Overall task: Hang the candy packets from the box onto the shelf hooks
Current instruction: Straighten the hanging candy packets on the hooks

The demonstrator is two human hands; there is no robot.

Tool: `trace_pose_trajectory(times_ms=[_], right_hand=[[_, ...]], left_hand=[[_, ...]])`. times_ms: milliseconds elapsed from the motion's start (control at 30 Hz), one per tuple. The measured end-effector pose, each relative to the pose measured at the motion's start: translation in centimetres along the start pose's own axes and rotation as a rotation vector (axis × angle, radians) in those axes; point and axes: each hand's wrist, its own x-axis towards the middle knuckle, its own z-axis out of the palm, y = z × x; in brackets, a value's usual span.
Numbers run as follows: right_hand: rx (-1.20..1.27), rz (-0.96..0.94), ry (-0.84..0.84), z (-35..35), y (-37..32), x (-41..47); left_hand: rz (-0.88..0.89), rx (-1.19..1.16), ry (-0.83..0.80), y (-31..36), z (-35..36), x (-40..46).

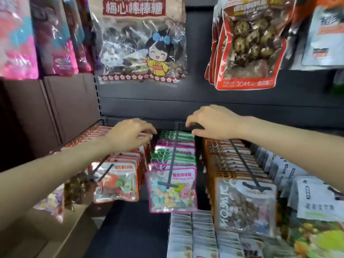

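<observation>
Three rows of small candy packets hang on dark shelf hooks. The middle hook (173, 157) carries pink-edged packets (172, 197) at the front and green-edged packets (168, 134) at the back. Orange-edged packets (116, 183) fill the left row. My left hand (128, 135) reaches over the rear of the left row, its bent fingertips touching the packet tops. My right hand (212, 121) hovers over the back of the middle row, fingers bent downward just above the green packets, with nothing visibly held.
Orange-edged packets of brown sweets (245, 205) hang in the right row, with white packs (314, 198) beyond. Large bags (141, 43) hang above on the grey back panel (195, 101). Brown cardboard (37, 235) lies lower left, and stacked packets (193, 235) fill the shelf below.
</observation>
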Motion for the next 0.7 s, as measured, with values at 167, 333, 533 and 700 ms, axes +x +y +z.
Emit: trace_pose_trajectory(times_ms=[167, 333, 533, 700], right_hand=[[0.056, 0.145, -0.219, 2.4, -0.1, 4.6], [0.093, 0.244, -0.376, 3.8, -0.1, 6.7], [0.065, 0.287, -0.390, 5.2, -0.3, 7.2], [0.073, 0.350, -0.371, 5.8, 0.1, 7.6]], left_hand=[[0.192, -0.057, -0.074, -2.6, 2.4, 4.9], [0.337, -0.101, -0.185, -3.3, 4.3, 8.2], [0.383, -0.024, -0.064, -2.8, 6.3, 9.7], [0.267, -0.064, -0.036, -2.5, 6.2, 9.8]])
